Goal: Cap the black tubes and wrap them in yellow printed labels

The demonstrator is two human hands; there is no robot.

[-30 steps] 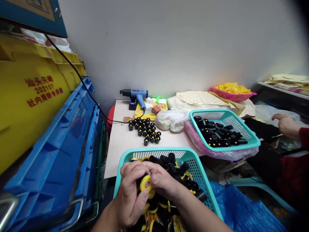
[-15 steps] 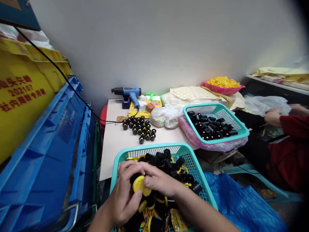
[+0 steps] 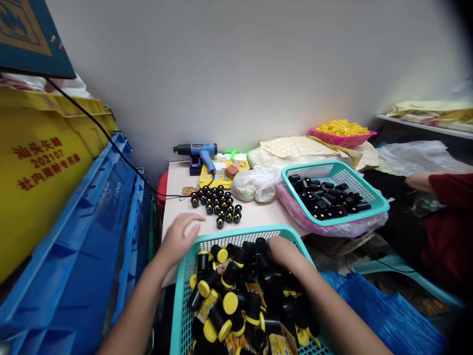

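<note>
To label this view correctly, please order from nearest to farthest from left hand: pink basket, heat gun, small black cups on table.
1. Small black cups: just beyond the left hand, to its right.
2. Heat gun: farther back, near the wall.
3. Pink basket: far right, at the back.

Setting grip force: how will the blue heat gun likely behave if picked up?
The heat gun should feel stiff; its housing looks like hard moulded plastic. It may tip if pushed, being longer than the stand under it. The black cord could drag, since it appears to trail from the handle.
</note>
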